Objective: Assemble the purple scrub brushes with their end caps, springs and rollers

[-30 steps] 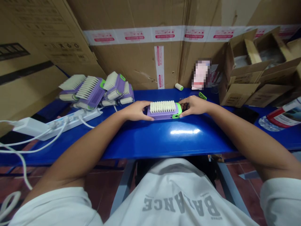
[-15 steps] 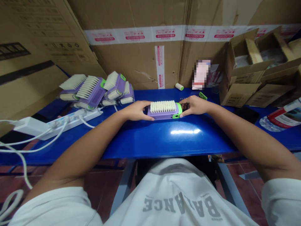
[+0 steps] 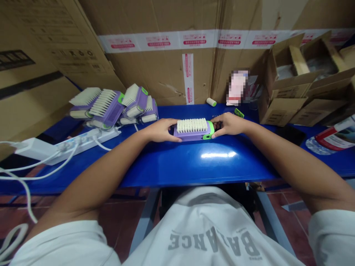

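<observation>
A purple brush [image 3: 191, 136] with cream bristles facing up and a green end piece lies on the blue table [image 3: 177, 166]. At its plain purple end, my left hand [image 3: 163, 130] grips it, the thumb along the near side. My right hand [image 3: 229, 123] holds the green end, thumb at the near corner and fingers behind it. Beyond my right hand lies a small green piece [image 3: 239, 113] with a few tiny bits beside it, too small to name. A cream roller with a green cap [image 3: 211, 102] rests near the cardboard at the back.
Several similar purple brushes [image 3: 107, 107] are heaped at the left. A white power strip [image 3: 83, 143] with cables sits before them. Open cardboard boxes [image 3: 288, 111] and a water bottle [image 3: 330, 140] stand at the right. Tall cardboard [image 3: 155, 74] walls the back.
</observation>
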`<state>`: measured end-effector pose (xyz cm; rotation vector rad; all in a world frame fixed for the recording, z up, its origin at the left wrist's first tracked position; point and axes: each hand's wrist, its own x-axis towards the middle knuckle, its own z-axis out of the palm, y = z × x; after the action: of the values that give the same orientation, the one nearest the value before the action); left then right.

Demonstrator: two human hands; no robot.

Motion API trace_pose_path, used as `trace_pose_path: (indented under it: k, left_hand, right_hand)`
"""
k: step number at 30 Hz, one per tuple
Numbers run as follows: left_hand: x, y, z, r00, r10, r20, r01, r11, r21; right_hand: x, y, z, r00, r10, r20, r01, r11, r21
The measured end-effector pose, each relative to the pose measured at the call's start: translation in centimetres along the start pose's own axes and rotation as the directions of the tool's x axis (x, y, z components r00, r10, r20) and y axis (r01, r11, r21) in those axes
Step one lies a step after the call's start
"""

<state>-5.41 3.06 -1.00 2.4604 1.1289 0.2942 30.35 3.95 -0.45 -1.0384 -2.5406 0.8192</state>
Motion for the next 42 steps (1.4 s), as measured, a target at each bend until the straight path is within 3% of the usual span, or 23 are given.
trace_pose_path:
  k: [27, 42]
  left_hand:
    - [-0.02, 0.09, -0.05, 1.0, -0.004, -0.005, 0.004, 1.0, 0.024]
    - [0.0, 0.16, -0.06, 1.0, -0.007, -0.003, 0.007, 1.0, -0.002]
  right_hand:
    - [0.06, 0.35, 0.14, 0.999, -0.053, -0.009, 0.053, 0.999, -0.012]
    - [-0.03, -0.52, 0.08, 1.0, 0.006, 0.005, -0.006, 0.999, -0.035]
